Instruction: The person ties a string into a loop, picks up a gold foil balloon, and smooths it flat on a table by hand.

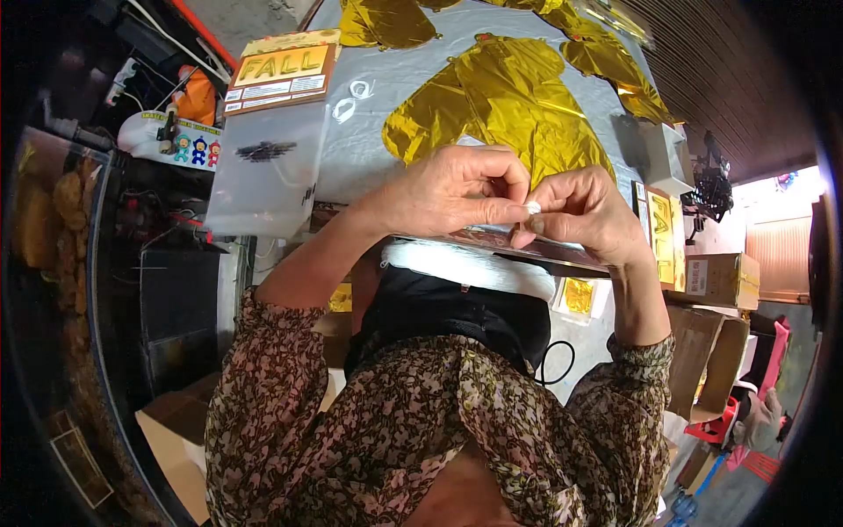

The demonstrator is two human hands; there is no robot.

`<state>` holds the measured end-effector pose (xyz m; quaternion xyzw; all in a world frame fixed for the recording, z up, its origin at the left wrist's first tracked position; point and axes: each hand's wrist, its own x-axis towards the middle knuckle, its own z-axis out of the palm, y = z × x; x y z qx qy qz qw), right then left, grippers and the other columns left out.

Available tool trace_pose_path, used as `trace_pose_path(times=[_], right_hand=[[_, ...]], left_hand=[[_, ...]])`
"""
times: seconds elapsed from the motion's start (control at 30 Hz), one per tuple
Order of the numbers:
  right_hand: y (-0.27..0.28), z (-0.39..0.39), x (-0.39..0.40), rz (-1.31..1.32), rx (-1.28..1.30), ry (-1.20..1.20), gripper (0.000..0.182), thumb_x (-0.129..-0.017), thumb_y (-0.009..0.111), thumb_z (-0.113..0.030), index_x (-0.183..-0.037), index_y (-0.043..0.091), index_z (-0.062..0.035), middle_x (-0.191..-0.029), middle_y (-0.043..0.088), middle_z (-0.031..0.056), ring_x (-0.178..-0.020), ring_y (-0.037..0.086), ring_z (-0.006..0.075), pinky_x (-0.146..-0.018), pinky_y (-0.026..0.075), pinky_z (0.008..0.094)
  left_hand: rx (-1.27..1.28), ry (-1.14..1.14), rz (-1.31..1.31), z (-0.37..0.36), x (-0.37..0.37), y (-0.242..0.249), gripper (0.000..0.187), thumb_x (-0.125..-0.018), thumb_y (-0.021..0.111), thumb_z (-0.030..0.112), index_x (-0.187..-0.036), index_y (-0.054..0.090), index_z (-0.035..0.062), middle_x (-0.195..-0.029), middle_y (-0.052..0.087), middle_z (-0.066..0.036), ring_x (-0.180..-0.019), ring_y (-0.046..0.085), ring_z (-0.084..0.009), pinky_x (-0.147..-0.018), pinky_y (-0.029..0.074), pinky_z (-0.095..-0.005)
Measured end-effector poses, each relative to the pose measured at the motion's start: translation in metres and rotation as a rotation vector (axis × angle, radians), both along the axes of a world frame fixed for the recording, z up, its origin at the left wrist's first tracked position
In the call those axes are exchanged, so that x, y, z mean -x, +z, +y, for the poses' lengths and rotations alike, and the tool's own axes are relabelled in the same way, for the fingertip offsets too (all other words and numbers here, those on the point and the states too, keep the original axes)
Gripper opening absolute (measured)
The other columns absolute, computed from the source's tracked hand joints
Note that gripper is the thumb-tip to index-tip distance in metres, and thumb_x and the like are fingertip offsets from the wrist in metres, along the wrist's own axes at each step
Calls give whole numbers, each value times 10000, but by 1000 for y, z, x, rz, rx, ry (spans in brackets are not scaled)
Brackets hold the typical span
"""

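Note:
My left hand (461, 189) and my right hand (588, 215) meet over the table's near edge, fingertips pinched together. Between them is a small white bit of string (532, 208), mostly covered by the fingers. Across my lap, below the hands, lies a thick hank of white string (465, 268). Two small coils of white string (360, 89) rest on the table to the left. Just beyond my hands spreads a flat gold foil balloon (509, 101).
More gold foil balloons (386, 22) lie along the far side of the table (378, 145). A clear bag with a "FALL" header card (281, 75) and dark thin pieces sits at left. A white box (667, 158) and cardboard boxes (716, 279) stand at right.

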<state>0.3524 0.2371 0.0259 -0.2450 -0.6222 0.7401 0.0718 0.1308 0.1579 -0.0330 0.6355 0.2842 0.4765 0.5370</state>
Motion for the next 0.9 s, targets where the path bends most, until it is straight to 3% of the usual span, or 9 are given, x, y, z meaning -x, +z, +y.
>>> trace_pose_path(times=[0.1, 0.17, 0.27, 0.37, 0.73, 0.77, 0.83, 0.87, 0.9], right_hand=[[6, -2, 0, -14, -54, 0, 76, -925, 681, 16, -981, 718, 53, -877, 757, 112, -771, 701, 117, -763, 551, 232], [7, -3, 0, 13, -106, -11, 69, -932, 695, -3, -972, 713, 50, -862, 753, 100, -764, 696, 107, -744, 548, 221], [9, -3, 1, 42, -107, -55, 136, -869, 785, -30, -965, 731, 50, -859, 749, 77, -742, 678, 106, -712, 542, 232], [7, 0, -1, 38, -69, 6, 144, -841, 806, -13, -952, 741, 51, -861, 755, 84, -751, 691, 108, -694, 545, 231], [14, -6, -5, 88, -220, -45, 209, -811, 798, 45, -1007, 727, 59, -897, 768, 131, -762, 729, 163, -726, 596, 278], [9, -2, -6, 145, -207, -69, 352, -828, 797, -5, -1157, 688, 61, -1058, 752, 181, -945, 743, 227, -858, 612, 367], [-6, -7, 5, 429, -122, -206, 505, -868, 752, 24, -1345, 588, 39, -1313, 654, 209, -1203, 660, 270, -984, 573, 390], [-5, -7, 10, 474, -147, -215, 606, -897, 741, -37, -1447, 495, 29, -1464, 535, 218, -1377, 519, 312, -1099, 492, 458], [-8, -4, 15, 573, -115, -249, 614, -908, 737, -71, -1458, 484, 30, -1476, 526, 211, -1395, 496, 315, -1119, 469, 473]], left_hand=[[103, -41, -190, -3, -2, 0, 163, -930, 746, 45, -1024, 628, -18, -961, 641, -35, -905, 619, -93, -808, 522, -247], [45, -27, -124, -4, 1, 2, 242, -865, 787, -5, -1043, 624, 4, -1072, 604, -42, -969, 594, -125, -880, 497, -278], [-199, 142, 129, -3, 3, 9, 273, -801, 848, 30, -981, 643, 26, -1018, 633, -31, -947, 606, -138, -859, 494, -295], [-240, 136, 123, -3, -1, 12, 236, -791, 879, 123, -881, 680, 36, -865, 647, 7, -814, 625, -99, -761, 500, -258], [-230, 74, 223, -5, 5, 16, 121, -871, 782, 44, -914, 670, 40, -876, 661, -23, -823, 629, -126, -761, 506, -272], [-227, 129, 210, -1, 16, 24, 104, -919, 740, 72, -999, 682, 41, -884, 668, -18, -814, 625, -99, -742, 511, -256], [105, 201, 249, 15, 43, 39, 122, -959, 712, 118, -1025, 669, 26, -887, 675, -7, -810, 619, -66, -737, 509, -233], [74, 291, 366, 30, 56, 35, 122, -974, 700, 137, -1016, 669, 26, -886, 677, 1, -808, 617, -55, -738, 507, -222], [41, 378, 483, 45, 67, 29, 131, -989, 688, 155, -1008, 670, 27, -884, 680, 9, -805, 614, -44, -738, 505, -211]])
